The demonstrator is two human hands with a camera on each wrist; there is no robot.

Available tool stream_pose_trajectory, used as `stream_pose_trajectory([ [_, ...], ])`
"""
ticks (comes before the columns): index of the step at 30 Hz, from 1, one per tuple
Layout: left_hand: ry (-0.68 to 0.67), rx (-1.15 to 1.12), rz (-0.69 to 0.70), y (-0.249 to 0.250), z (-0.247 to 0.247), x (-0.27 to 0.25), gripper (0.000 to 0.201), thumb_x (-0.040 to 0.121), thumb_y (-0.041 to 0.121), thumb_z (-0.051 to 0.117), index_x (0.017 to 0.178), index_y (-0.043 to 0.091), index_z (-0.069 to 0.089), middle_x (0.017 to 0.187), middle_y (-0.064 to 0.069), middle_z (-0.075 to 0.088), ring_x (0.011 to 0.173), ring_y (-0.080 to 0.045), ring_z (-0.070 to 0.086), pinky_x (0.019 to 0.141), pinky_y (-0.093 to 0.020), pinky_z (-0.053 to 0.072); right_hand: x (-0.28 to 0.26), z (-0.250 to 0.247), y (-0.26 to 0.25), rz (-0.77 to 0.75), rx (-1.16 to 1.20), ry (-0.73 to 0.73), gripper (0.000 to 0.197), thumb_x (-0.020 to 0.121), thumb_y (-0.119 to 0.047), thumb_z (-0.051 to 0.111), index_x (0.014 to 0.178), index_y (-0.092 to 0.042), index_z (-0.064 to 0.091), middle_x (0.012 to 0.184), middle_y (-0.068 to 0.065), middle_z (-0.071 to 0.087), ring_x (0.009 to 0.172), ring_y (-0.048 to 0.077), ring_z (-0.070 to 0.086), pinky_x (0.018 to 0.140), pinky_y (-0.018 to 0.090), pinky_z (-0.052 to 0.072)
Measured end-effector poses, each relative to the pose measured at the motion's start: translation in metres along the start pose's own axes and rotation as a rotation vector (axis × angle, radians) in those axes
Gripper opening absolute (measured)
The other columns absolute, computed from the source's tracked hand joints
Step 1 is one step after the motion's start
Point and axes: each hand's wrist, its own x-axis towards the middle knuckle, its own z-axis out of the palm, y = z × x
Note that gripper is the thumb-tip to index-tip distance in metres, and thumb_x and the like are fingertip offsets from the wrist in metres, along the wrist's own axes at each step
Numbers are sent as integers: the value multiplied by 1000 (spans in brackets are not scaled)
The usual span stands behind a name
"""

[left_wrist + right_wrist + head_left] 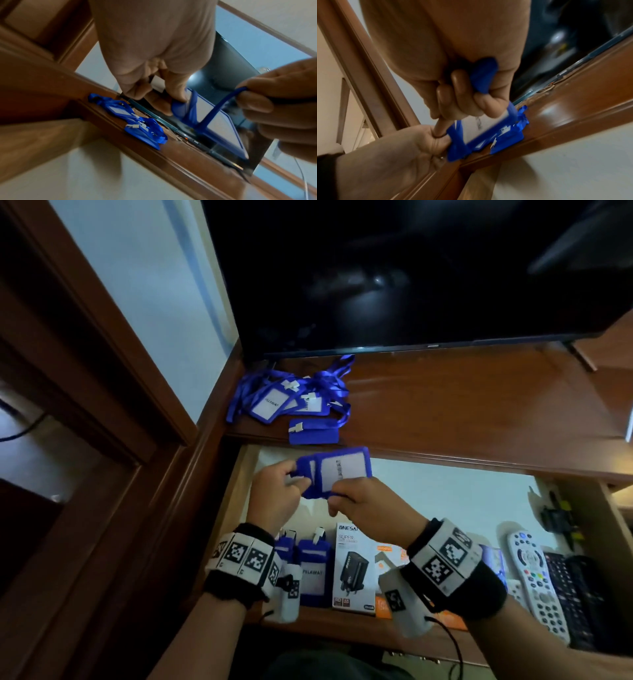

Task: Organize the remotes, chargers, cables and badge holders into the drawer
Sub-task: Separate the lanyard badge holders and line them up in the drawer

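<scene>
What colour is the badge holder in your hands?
Blue frame with a white card window, clearest in the head view: badge holder.

- Blue badge holder (pixel 337 470) with white card window — held above the open drawer (pixel 445 491), lanyard wrapped round it
- More blue badge holders (pixel 291 400) tangled on the cabinet top
- In the drawer: two badge holders (pixel 308 570), charger box (pixel 352 570), white remote (pixel 537 580)
</scene>
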Motion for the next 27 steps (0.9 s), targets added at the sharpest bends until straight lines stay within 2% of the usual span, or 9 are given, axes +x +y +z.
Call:
stream_pose_trajectory([
  [3, -150, 236, 66, -7, -5, -1, 12, 79, 10, 65, 68, 15, 60, 66, -2, 61, 66, -16, 58, 62, -32, 49, 3, -9, 8, -20, -37, 22, 28, 91, -18, 57, 63, -22, 58, 56, -13, 49, 53, 1, 46, 54, 15, 32],
  [5, -250, 300, 58, -7, -8, -4, 13, 79, 11, 65, 69, 17, 60, 71, -3, 63, 70, -18, 59, 64, -32, 49, 6, -12, 16, -19, -50, -5, 25, 90, -21, 59, 66, -16, 62, 60, -8, 55, 57, 5, 49, 57, 21, 36],
  [7, -321, 323, 65, -8, -9, -5, 14, 77, 9, 67, 69, 20, 63, 74, -2, 64, 74, -19, 59, 65, -31, 48, 11, -12, 22, -4, -47, -37, 26, 89, -23, 61, 63, -21, 60, 62, -9, 57, 61, 6, 51, 61, 27, 39],
  [11, -398, 352, 85, -8, -11, -8, 8, 73, 6, 70, 81, 7, 70, 80, -7, 68, 79, -20, 62, 73, -39, 52, 18, -9, 31, 16, 86, -1, 29, 83, -19, 68, 57, -25, 58, 58, -11, 57, 57, 1, 50, 60, 20, 39],
  [14, -415, 216, 0, -10, -16, -13, 12, 77, 2, 70, 87, 8, 71, 80, -2, 67, 78, -15, 63, 74, -33, 52, 17, -8, 37, 8, 251, -13, 23, 85, -16, 67, 62, -16, 64, 57, -4, 58, 51, 3, 44, 56, 16, 35],
  [17, -441, 78, -81, -15, -17, -20, 15, 80, -2, 67, 90, 9, 72, 83, -5, 68, 81, -18, 65, 78, -36, 53, 14, -8, 42, -19, 396, -74, 24, 90, -19, 61, 69, -7, 66, 61, 19, 53, 56, 15, 40, 56, 24, 34],
  [20, -408, -79, -141, -18, -14, -28, 20, 83, -6, 62, 94, 8, 71, 87, -10, 68, 85, -25, 65, 82, -43, 53, 11, -4, 48, 6, 523, -94, 25, 92, -15, 58, 68, -6, 61, 57, 9, 47, 53, 15, 38, 52, 25, 32],
  [24, -288, -383, -193, -20, 2, -39, 35, 87, -8, 54, 94, 22, 72, 103, -25, 67, 99, -41, 63, 87, -48, 52, 6, 2, 58, -4, 644, -51, 18, 82, -10, 60, 64, -11, 60, 62, 8, 58, 60, 21, 51, 59, 32, 39],
  [27, -205, -618, -219, -19, 20, -44, 32, 85, -5, 55, 100, 19, 71, 106, -22, 67, 104, -40, 62, 90, -50, 50, 2, 3, 61, -4, 732, -26, 25, 85, 3, 61, 68, -16, 63, 57, -7, 63, 56, 4, 58, 58, 23, 45],
])
